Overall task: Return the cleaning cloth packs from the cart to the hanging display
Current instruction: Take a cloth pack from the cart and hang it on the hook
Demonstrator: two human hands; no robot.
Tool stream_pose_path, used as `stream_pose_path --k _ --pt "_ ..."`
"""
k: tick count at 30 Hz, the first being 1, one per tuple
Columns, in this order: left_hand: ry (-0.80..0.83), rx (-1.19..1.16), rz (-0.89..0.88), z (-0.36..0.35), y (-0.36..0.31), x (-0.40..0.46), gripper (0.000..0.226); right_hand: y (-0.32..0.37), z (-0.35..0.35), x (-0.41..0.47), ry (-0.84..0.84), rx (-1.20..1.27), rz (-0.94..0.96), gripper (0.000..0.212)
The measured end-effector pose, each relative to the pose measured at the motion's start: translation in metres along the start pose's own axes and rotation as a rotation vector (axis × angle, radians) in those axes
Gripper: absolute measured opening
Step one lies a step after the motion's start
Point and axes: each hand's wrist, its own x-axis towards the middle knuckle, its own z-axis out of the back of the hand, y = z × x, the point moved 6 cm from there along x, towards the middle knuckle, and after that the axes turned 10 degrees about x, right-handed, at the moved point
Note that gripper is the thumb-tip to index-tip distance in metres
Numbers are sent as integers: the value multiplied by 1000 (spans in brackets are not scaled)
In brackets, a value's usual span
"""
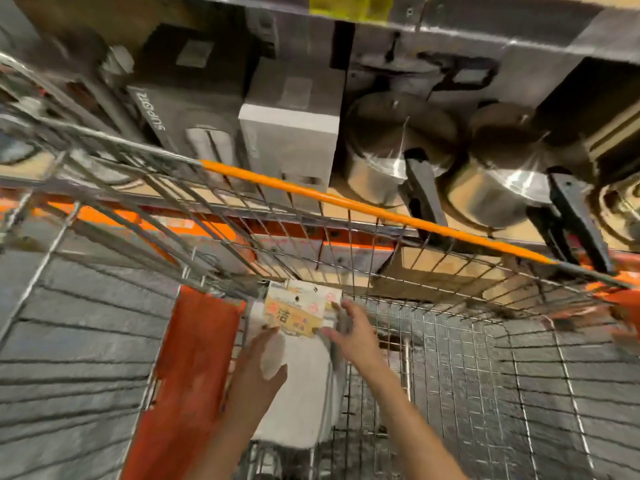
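Both hands reach into the cart (450, 341), the left hand (258, 370) and right hand (353, 332) spread with fingers straight, flanking the cleaning cloth pack (298, 341) standing between them, apparently to clasp its floppy sides for lifting

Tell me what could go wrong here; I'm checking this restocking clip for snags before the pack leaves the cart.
1. Both hands, left hand and right hand, only touch the cloth pack with straight fingers; without a firmer grip it may slip as it is lifted.
2. The pack lies close to the cart's wire wall, so its card header could catch on the wires.
3. The picture is blurred, so these are guesses.
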Motion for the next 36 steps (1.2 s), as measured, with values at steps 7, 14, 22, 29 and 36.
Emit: stream_pose_path --k 7,14,22,29,36 --pt "-40 47 33 -24 19 9 71 -28 -10 32 -1 143 -24 73" --pt "-21 172 30 -34 20 6 80 -38 -10 42 -61 291 -37 92" --pt "31 214 13 -40 24 4 93 -38 -7 46 -48 136 -3 67" --pt "28 237 28 -44 32 5 92 -33 -22 25 93 418 15 57" --pt "29 262 40 -44 34 5 91 -40 -42 17 -69 248 93 80"
